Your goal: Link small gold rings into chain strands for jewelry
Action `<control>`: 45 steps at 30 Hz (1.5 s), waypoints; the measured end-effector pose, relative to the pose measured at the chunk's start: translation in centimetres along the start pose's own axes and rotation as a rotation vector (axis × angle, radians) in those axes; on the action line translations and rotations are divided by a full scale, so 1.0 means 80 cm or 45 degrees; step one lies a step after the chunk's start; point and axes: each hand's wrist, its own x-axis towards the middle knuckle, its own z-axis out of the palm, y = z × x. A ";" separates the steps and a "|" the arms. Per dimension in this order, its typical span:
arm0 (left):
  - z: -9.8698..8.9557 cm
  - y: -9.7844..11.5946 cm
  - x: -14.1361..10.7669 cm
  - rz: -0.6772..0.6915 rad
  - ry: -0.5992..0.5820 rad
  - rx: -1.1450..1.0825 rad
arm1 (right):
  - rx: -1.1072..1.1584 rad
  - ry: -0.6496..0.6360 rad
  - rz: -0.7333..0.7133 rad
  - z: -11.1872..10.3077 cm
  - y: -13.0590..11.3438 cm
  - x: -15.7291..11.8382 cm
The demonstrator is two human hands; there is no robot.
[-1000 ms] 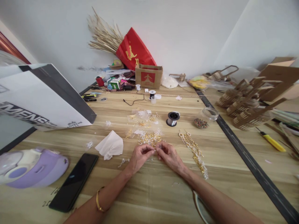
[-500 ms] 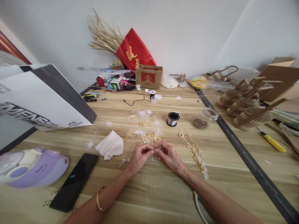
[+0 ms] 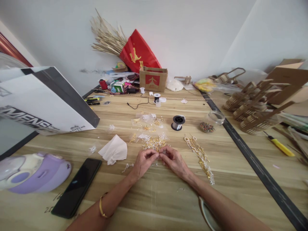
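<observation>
My left hand (image 3: 145, 161) and my right hand (image 3: 174, 161) meet fingertip to fingertip over the wooden table, both closed in a pinch. Whatever sits between the fingers is too small to make out. Right behind them lies a pile of gold and silver beads (image 3: 154, 143), partly hidden by the fingers. A few small silvery pieces (image 3: 154, 164) show on the table under the hands. To the left of my left hand is a short silvery beaded strand (image 3: 127, 166). Gold and silver chains (image 3: 201, 155) with rings at one end lie to the right.
A spool of clear wire (image 3: 178, 123) stands beyond the beads, with a jar of dark beads (image 3: 209, 123) on its right. A phone (image 3: 76, 188), a crumpled tissue (image 3: 114, 149) and a purple-and-white bottle (image 3: 38, 173) lie at left. Small woven baskets (image 3: 250, 110) and a yellow cutter (image 3: 281, 147) are at right.
</observation>
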 end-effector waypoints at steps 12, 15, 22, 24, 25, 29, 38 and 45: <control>-0.001 -0.003 0.002 -0.029 0.080 -0.040 | 0.127 -0.041 0.045 0.000 0.000 0.001; -0.001 -0.001 0.001 -0.016 0.089 -0.016 | 0.123 -0.044 0.050 0.000 0.000 0.001; 0.000 0.001 -0.003 0.125 0.115 0.157 | 0.193 -0.068 0.095 0.000 0.003 0.002; 0.000 0.001 -0.004 0.186 0.126 0.209 | 0.213 -0.083 0.118 0.000 0.005 0.002; 0.001 0.001 -0.004 0.222 0.134 0.235 | 0.221 -0.092 0.126 0.000 0.005 0.003; 0.003 0.001 -0.005 0.359 0.175 0.320 | 0.253 -0.114 0.148 -0.001 0.005 0.004; 0.005 0.001 -0.006 0.515 0.223 0.345 | 0.260 -0.154 0.156 -0.003 0.000 0.005; 0.003 0.006 -0.006 0.186 0.170 0.131 | 0.302 -0.125 0.124 -0.004 -0.003 0.004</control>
